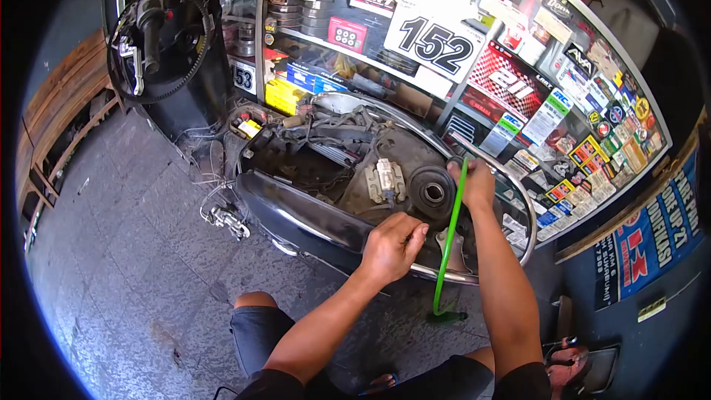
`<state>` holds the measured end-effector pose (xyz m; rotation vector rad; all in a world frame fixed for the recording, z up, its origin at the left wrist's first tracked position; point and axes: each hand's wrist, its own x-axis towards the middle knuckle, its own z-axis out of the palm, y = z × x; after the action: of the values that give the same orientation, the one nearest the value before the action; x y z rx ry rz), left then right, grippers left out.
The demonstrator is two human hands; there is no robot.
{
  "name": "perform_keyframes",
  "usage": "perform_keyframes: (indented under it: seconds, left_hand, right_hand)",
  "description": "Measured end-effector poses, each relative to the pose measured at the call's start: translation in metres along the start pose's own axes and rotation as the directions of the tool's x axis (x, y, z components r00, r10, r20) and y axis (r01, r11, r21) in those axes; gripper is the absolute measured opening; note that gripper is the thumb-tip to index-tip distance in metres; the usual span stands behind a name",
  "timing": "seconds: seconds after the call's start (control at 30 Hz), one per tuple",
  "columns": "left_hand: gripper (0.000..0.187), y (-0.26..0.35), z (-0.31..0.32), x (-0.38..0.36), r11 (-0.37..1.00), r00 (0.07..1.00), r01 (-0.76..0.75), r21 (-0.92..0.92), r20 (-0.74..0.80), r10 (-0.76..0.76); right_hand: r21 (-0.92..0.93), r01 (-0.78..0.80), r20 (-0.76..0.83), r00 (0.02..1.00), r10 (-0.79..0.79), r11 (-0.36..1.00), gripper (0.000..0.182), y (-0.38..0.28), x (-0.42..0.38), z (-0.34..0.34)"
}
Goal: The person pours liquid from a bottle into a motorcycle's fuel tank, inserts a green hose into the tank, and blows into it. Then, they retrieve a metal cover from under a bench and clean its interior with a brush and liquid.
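Note:
My left hand (pixel 396 248) is closed with its thumb on top, over the near side panel of a stripped scooter body (pixel 304 204). Whether anything is inside that fist is hidden. At the far side of a round black filler ring (pixel 432 191), my right hand (pixel 476 181) has its fingers curled. A thin bright green hose (pixel 452 244) runs from it down toward me. Its lower part bends into a dark green end piece (pixel 448 317) over the floor. A dirty whitish fitting (pixel 386 178) sits on the scooter's top, left of the ring.
A chrome rail (pixel 529 215) curves around the scooter's rear. Right behind stands a glass display case (pixel 415 67) full of boxes and stickers. The scooter's handlebar (pixel 152 33) rises at upper left. Cables and a metal part (pixel 229 222) hang by the near side. A wooden bench (pixel 63 104) lines the left wall.

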<state>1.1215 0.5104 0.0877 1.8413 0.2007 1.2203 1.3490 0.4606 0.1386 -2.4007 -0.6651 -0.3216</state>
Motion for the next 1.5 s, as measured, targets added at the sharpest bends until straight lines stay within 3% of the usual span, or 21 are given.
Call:
perform_keyframes:
  seconds: [0.03,0.1,0.17,0.23,0.3,0.4,0.43,0.5,0.57,0.63,0.7,0.8,0.97,1.07,1.13,1.23,1.27,1.4,1.47,1.5]
  left_hand:
    - [0.008,0.0,0.0,0.0,1.0,1.0,0.006,-0.016,0.0,-0.006]
    - [0.008,-0.002,-0.001,-0.001,1.0,1.0,0.011,-0.025,-0.004,-0.011]
    - [0.007,-0.005,0.0,-0.001,0.999,1.0,-0.031,-0.045,-0.006,0.03]
    - [0.008,-0.003,-0.001,0.001,0.999,1.0,-0.026,-0.048,-0.005,0.026]
    - [0.01,-0.001,0.0,0.002,1.0,1.0,-0.005,-0.007,0.009,0.005]
    - [0.021,0.005,0.0,0.006,0.999,1.0,0.011,0.047,0.009,-0.012]
    - [0.025,0.006,0.0,0.007,0.997,0.999,0.023,0.072,0.025,-0.025]
    - [0.031,0.009,0.001,0.009,0.995,1.0,0.01,0.102,0.011,-0.011]
    - [0.03,0.011,0.001,0.01,0.987,0.991,0.055,0.152,0.115,-0.073]
    - [0.03,0.013,0.004,0.012,0.981,0.983,0.112,0.157,0.129,-0.133]
    - [0.027,0.011,0.008,0.015,0.98,0.983,0.165,0.113,0.057,-0.172]
    - [0.029,0.015,0.007,0.019,0.953,0.954,0.301,0.043,0.002,-0.301]
    - [0.03,0.011,0.01,0.016,0.951,0.957,0.29,0.105,-0.018,-0.289]
    - [0.029,0.01,0.01,0.015,0.96,0.966,0.259,0.103,-0.018,-0.259]
    - [0.028,0.013,0.009,0.016,0.956,0.965,0.262,0.135,-0.03,-0.26]
    - [0.026,0.01,0.013,0.015,0.962,0.97,0.241,0.127,-0.055,-0.236]
    - [0.027,0.009,0.014,0.014,0.962,0.971,0.237,0.136,-0.063,-0.231]
    - [0.028,0.012,0.013,0.014,0.964,0.972,0.234,0.127,-0.065,-0.227]
    - [0.028,0.014,0.011,0.015,0.955,0.964,0.266,0.128,-0.043,-0.263]
    - [0.028,0.012,0.011,0.015,0.957,0.965,0.261,0.127,-0.05,-0.257]
  right_hand:
    - [-0.006,0.013,0.003,1.0,-0.012,1.0,0.047,0.002,-0.003,-0.002]
    - [0.176,0.183,0.011,0.982,-0.187,0.967,0.04,0.004,-0.011,-0.004]
    - [0.121,0.248,-0.006,0.968,-0.25,0.961,0.035,-0.01,-0.03,-0.013]
    - [0.178,0.374,0.054,0.92,-0.388,0.91,0.03,-0.002,-0.037,-0.009]
    - [0.207,0.413,0.047,0.901,-0.431,0.887,0.027,0.0,-0.041,-0.007]
    - [0.096,0.519,0.042,0.851,-0.524,0.849,0.03,-0.005,-0.046,-0.014]
    - [0.097,0.523,0.041,0.848,-0.529,0.846,0.03,-0.004,-0.046,-0.011]
    - [0.032,0.489,-0.107,0.869,-0.483,0.872,0.035,-0.002,-0.045,-0.006]
    - [0.066,0.481,-0.092,0.875,-0.475,0.874,0.042,-0.005,-0.042,-0.006]
    - [0.178,0.163,0.08,0.981,-0.179,0.97,0.042,-0.008,-0.038,-0.003]
    - [0.173,0.188,0.09,0.975,-0.206,0.967,0.04,-0.011,-0.04,-0.005]
    - [0.158,0.411,0.127,0.893,-0.431,0.898,0.041,-0.015,-0.051,-0.011]
    - [0.143,0.433,0.245,0.856,-0.456,0.89,0.056,-0.021,-0.057,-0.025]
    - [0.108,0.539,0.305,0.782,-0.544,0.835,0.053,-0.025,-0.045,-0.029]
    - [0.149,0.553,0.461,0.695,-0.552,0.82,0.051,-0.027,-0.039,-0.037]
    - [0.036,0.634,0.527,0.645,-0.554,0.772,0.047,-0.03,-0.03,-0.037]
    - [-0.008,0.663,0.51,0.646,-0.568,0.748,0.057,-0.03,-0.031,-0.036]
    - [-0.074,0.688,0.571,0.623,-0.535,0.722,0.058,-0.03,-0.025,-0.04]
    - [-0.028,0.832,0.573,0.468,-0.673,0.554,0.058,-0.023,-0.021,-0.041]
    - [-0.03,0.836,0.569,0.464,-0.678,0.547,0.058,-0.022,-0.017,-0.04]
